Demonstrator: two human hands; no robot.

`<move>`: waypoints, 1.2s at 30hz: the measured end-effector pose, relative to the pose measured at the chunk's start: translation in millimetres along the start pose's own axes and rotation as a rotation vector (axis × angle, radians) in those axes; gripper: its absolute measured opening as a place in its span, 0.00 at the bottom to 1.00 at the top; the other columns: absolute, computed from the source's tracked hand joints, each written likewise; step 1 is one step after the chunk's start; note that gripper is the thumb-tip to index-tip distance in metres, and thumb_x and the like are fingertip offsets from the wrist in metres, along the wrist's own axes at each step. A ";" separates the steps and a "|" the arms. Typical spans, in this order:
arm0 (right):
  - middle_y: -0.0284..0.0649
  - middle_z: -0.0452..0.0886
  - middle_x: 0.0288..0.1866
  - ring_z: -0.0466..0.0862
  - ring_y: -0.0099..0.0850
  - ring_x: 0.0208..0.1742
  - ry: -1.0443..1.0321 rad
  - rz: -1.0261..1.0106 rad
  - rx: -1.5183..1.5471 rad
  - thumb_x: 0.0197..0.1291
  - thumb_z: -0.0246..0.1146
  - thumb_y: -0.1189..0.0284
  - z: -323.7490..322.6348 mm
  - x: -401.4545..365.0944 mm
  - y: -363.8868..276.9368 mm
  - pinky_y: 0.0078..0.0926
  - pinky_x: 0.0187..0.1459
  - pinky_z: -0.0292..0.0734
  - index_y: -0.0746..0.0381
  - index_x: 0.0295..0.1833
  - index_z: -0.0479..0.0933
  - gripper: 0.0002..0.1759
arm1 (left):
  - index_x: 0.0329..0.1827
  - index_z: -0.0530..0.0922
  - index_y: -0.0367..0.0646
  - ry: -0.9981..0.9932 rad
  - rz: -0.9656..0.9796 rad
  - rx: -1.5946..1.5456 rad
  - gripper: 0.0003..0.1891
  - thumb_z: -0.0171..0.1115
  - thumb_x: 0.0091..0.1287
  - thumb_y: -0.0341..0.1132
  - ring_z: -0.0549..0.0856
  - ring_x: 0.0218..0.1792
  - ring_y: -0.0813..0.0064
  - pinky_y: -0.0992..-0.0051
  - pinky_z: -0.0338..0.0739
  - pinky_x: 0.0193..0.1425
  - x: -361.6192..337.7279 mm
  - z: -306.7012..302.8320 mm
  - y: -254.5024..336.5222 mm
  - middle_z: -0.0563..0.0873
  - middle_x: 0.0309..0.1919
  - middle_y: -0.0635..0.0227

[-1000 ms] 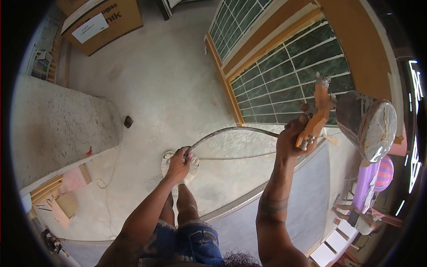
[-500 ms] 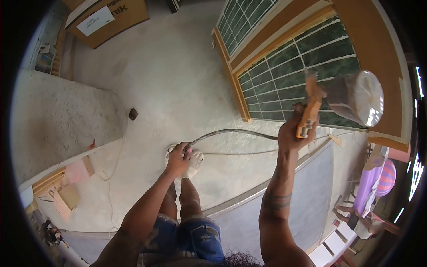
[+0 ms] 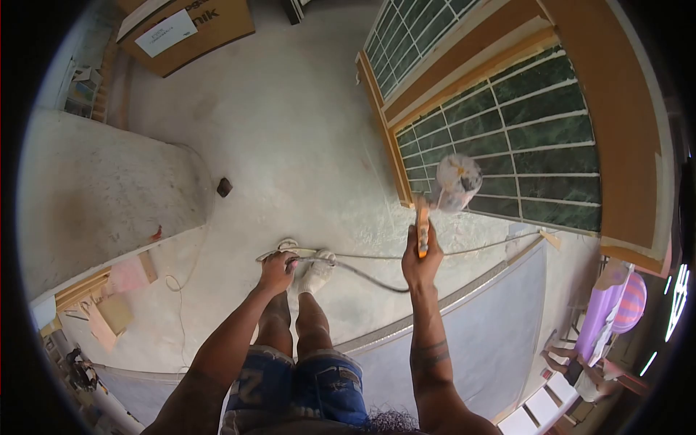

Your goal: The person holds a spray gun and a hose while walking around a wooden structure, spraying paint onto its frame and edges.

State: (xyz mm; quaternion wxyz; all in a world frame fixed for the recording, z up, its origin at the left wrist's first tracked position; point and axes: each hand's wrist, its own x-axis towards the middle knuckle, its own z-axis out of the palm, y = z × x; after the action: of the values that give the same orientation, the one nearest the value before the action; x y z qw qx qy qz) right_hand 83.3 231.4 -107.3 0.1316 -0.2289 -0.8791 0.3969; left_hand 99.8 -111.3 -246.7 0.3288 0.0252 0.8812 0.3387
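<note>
My right hand (image 3: 423,262) is wrapped round the handle of an orange spray gun (image 3: 423,225). A translucent cup (image 3: 458,181) sits on the gun, in front of the lower part of a framed panel (image 3: 536,138) with dark green panes and white bars. From below this hand a dark hose (image 3: 362,276) sags across to my left hand (image 3: 278,271), which is closed on it above my feet. Motion blurs the gun's nozzle end.
A brown cardboard box (image 3: 217,36) stands at the far left. Nearer is a pale dusty slab (image 3: 109,181). A thin cord (image 3: 493,246) crosses the floor, and a small dark block (image 3: 225,187) lies on it. Another person (image 3: 591,378) is at the far right.
My right hand has swung left and down with the spray gun, away from the right side of the panel. The hose, arched upward before, now sags. My left hand has shifted slightly left and down.
</note>
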 end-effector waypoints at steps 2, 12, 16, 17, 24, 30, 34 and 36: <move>0.48 0.86 0.38 0.85 0.29 0.38 -0.049 0.098 0.021 0.72 0.65 0.75 -8.3 -16.6 -5.4 0.28 0.42 0.80 0.71 0.65 0.77 0.20 | 0.55 0.85 0.51 -0.070 0.000 -0.018 0.11 0.63 0.73 0.37 0.80 0.61 0.55 0.53 0.67 0.70 0.7 -0.8 -12.7 0.86 0.54 0.59; 0.33 0.85 0.38 0.75 0.16 0.34 0.020 0.216 0.165 0.77 0.61 0.73 17.0 -50.3 -36.4 0.18 0.33 0.71 0.72 0.56 0.80 0.12 | 0.49 0.86 0.52 -0.063 0.049 0.104 0.09 0.64 0.69 0.30 0.80 0.61 0.59 0.50 0.62 0.75 25.2 -24.3 -50.0 0.86 0.49 0.63; 0.36 0.82 0.31 0.75 0.20 0.32 -0.065 0.336 0.153 0.74 0.63 0.74 42.7 -20.5 -54.9 0.22 0.34 0.74 0.71 0.61 0.79 0.15 | 0.53 0.85 0.53 -0.118 0.055 0.242 0.11 0.66 0.69 0.36 0.79 0.64 0.59 0.44 0.56 0.79 44.4 -49.0 -56.6 0.85 0.52 0.63; 0.38 0.81 0.31 0.75 0.20 0.31 -0.053 0.285 0.136 0.74 0.64 0.74 52.6 -9.5 -59.7 0.22 0.34 0.74 0.71 0.61 0.79 0.15 | 0.54 0.85 0.53 -0.159 0.061 0.280 0.12 0.67 0.69 0.38 0.79 0.64 0.59 0.42 0.55 0.79 48.9 -55.2 -55.3 0.85 0.53 0.63; 0.41 0.77 0.23 0.70 0.23 0.25 0.011 0.197 0.023 0.75 0.64 0.72 126.1 82.0 -109.1 0.26 0.28 0.71 0.70 0.58 0.80 0.14 | 0.60 0.82 0.52 -0.261 0.095 0.286 0.18 0.68 0.70 0.47 0.79 0.65 0.57 0.40 0.55 0.79 108.0 -82.8 -71.0 0.85 0.55 0.61; 0.35 0.82 0.29 0.80 0.20 0.31 0.199 0.280 0.154 0.78 0.61 0.65 186.8 116.7 -171.0 0.21 0.36 0.76 0.70 0.52 0.82 0.16 | 0.73 0.75 0.56 -0.307 0.224 0.327 0.27 0.65 0.73 0.50 0.66 0.79 0.54 0.38 0.55 0.79 157.9 -160.0 -68.5 0.77 0.72 0.61; 0.37 0.85 0.34 0.71 0.15 0.18 0.228 0.582 0.573 0.80 0.58 0.62 196.6 138.7 -257.5 0.18 0.20 0.67 0.67 0.53 0.77 0.16 | 0.60 0.85 0.56 -0.392 0.350 0.136 0.14 0.62 0.75 0.42 0.80 0.66 0.63 0.43 0.65 0.69 191.9 -235.8 -39.3 0.86 0.61 0.68; 0.40 0.86 0.38 0.72 0.18 0.16 0.392 0.510 0.693 0.80 0.57 0.61 205.6 150.4 -295.9 0.20 0.17 0.66 0.67 0.55 0.75 0.18 | 0.52 0.88 0.55 -0.351 0.454 0.103 0.10 0.61 0.74 0.35 0.87 0.52 0.64 0.52 0.71 0.61 203.3 -277.8 -9.7 0.90 0.49 0.68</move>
State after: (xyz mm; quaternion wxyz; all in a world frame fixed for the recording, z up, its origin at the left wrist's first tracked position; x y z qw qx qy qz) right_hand -219.3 4.9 -9.2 0.2622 -0.4507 -0.5691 0.6358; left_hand -223.3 -225.7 -213.0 0.3903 0.2967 0.7987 0.3488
